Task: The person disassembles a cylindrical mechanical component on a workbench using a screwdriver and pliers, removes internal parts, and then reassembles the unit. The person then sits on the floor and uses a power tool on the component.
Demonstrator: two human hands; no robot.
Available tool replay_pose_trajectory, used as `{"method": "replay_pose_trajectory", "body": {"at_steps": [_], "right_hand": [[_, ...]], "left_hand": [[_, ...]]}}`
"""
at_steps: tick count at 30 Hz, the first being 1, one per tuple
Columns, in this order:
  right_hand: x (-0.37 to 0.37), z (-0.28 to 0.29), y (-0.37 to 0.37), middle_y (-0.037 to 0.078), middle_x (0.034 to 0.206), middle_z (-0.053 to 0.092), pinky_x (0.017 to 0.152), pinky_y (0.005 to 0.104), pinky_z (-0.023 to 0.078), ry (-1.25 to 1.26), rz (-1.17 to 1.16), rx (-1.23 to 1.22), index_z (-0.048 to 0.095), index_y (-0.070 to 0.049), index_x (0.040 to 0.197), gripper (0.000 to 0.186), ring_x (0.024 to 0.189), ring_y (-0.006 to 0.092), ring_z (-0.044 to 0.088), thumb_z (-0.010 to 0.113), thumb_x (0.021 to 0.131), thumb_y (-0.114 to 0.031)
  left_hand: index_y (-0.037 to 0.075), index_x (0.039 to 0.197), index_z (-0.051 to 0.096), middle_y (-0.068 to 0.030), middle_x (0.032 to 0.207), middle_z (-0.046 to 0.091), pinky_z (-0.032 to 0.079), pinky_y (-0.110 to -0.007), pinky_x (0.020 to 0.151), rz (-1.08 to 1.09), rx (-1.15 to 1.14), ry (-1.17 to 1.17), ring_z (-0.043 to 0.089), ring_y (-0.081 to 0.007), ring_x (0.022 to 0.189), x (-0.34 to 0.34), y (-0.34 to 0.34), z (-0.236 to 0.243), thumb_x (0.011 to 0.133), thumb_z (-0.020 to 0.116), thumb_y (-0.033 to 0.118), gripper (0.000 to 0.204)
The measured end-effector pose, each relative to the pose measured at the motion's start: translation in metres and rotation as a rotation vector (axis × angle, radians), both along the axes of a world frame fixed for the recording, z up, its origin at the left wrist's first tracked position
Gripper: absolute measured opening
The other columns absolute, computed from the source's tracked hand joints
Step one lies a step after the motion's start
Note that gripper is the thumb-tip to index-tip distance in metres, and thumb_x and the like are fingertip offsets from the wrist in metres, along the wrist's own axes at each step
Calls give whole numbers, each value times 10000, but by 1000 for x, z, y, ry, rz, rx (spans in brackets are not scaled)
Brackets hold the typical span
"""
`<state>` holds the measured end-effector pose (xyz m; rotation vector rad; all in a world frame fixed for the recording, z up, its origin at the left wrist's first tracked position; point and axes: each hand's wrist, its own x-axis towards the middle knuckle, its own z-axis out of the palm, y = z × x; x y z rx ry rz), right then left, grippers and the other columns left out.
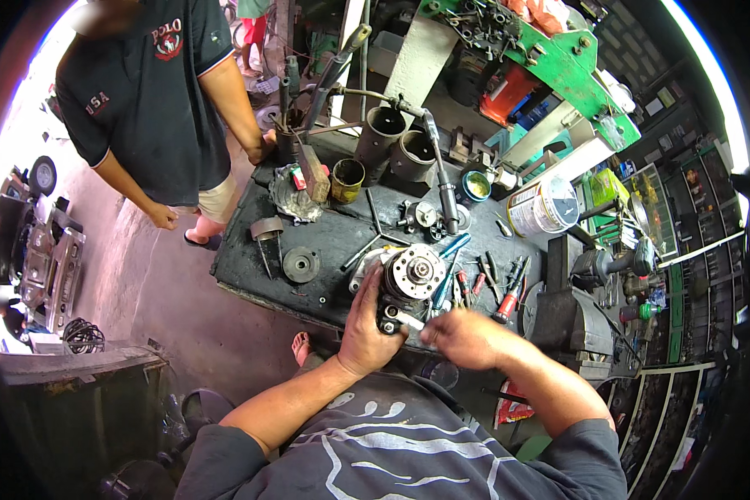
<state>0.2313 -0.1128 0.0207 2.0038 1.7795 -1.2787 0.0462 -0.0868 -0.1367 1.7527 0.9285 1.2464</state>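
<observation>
My left hand (365, 335) is wrapped round the left side of a dark machine part, seemingly a pump or compressor, with a round silver, drilled front plate (417, 272). The part is at the near edge of the dark workbench (329, 229). In my right hand (468, 338) is the end of a small silver wrench (407, 319), its other end at a round fitting low on the part. The fingers of my right hand are closed. Just right of the part lie pliers (492, 279) and screwdrivers (512, 293).
Another person (154, 108) stands at the bench's left end, one hand near a tool can. Metal cylinders (381, 137), a yellowish can (347, 180) and a white bucket (543, 208) stand farther back. A bench vise (596, 271) is at the right. A pulley-like ring (301, 265) lies left.
</observation>
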Motion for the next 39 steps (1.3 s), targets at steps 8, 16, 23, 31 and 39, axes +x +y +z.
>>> {"method": "replay_pose_trajectory", "body": {"at_steps": [8,16,23,31,39], "right_hand": [[1,0,-6,264,985,781,882,536,574,97,-114,-52,806,-47,1141,395,987,446,768,619,1111,-394],[13,4,1,237,907,757,816,561,570,-172,234,621,693,16,929,336,916,456,744,775,996,-303],[12,-29,-21,241,1292,734,1015,445,578,166,-314,711,599,-2,1466,817,1196,380,740,984,772,-195],[23,-105,20,257,1660,531,1300,428,397,641,-235,742,355,21,1697,1301,1560,339,503,1073,636,-209],[26,-108,38,244,1503,677,1198,438,501,617,-174,796,466,-5,1640,1194,1413,371,651,1058,626,-219]], "left_hand": [[-85,1675,310,-346,1648,450,382,-506,1308,10,33,7,460,-501,1548,0,1,-1,752,866,77,1090],[-84,1678,303,-344,1666,430,380,-499,1309,3,-5,27,450,-492,1558,1,1,3,768,882,88,1093],[-73,1639,399,-267,1650,453,400,-452,1281,-175,-230,-146,511,-378,1516,-41,3,18,865,815,132,903],[-122,1238,746,-140,1119,815,577,-330,943,-296,-652,119,721,-158,1007,-57,46,56,995,798,134,358],[-87,1191,742,-147,1118,803,578,-348,931,-484,-555,257,717,-166,1020,-58,67,76,1026,773,146,288]]}}
